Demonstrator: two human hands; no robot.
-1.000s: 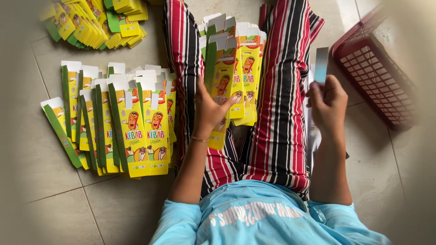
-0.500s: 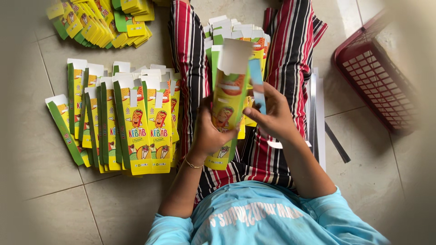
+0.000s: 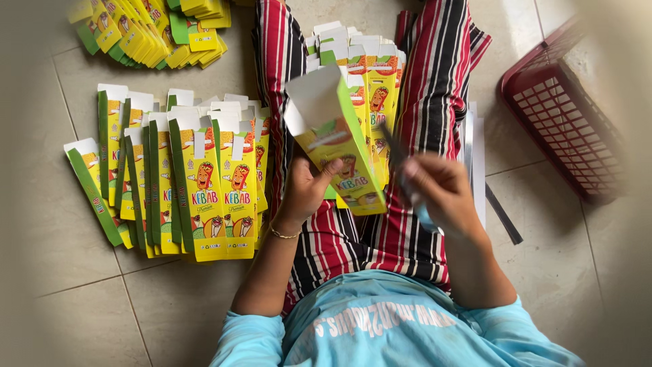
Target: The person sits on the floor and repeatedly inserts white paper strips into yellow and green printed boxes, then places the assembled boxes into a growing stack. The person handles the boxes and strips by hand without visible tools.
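Head view, looking down on a seated person in a light blue shirt [image 3: 380, 329] and red, black and white striped trousers [image 3: 435, 102] on a pale tiled floor [image 3: 75, 299]. Nearest, the left hand [image 3: 305, 194] grips a yellow and green printed cardboard carton [image 3: 336, 146], opened into a sleeve and tilted with its white open end up-left, above the lap; thumb and fingers close on its lower edge. The right hand [image 3: 438, 194] is motion-blurred, fingers curled narrowly round a thin grey strip [image 3: 394, 153], whose nature cannot be told. Between the legs lies a row of flat yellow cartons [image 3: 370, 68]. On the floor to the person's left lies a fanned stack of flat cartons [image 3: 183, 183]; further, at the floor's top-left, a looser heap of cartons [image 3: 149, 30]. To the right, white flat sheets [image 3: 475, 153], a dark strip [image 3: 504, 216] and a red plastic lattice basket [image 3: 567, 126], cut off by the frame.

Risk: gripped at one edge only, the open carton may buckle or slip if pushed from the right. Feet and basket interior are unseen.
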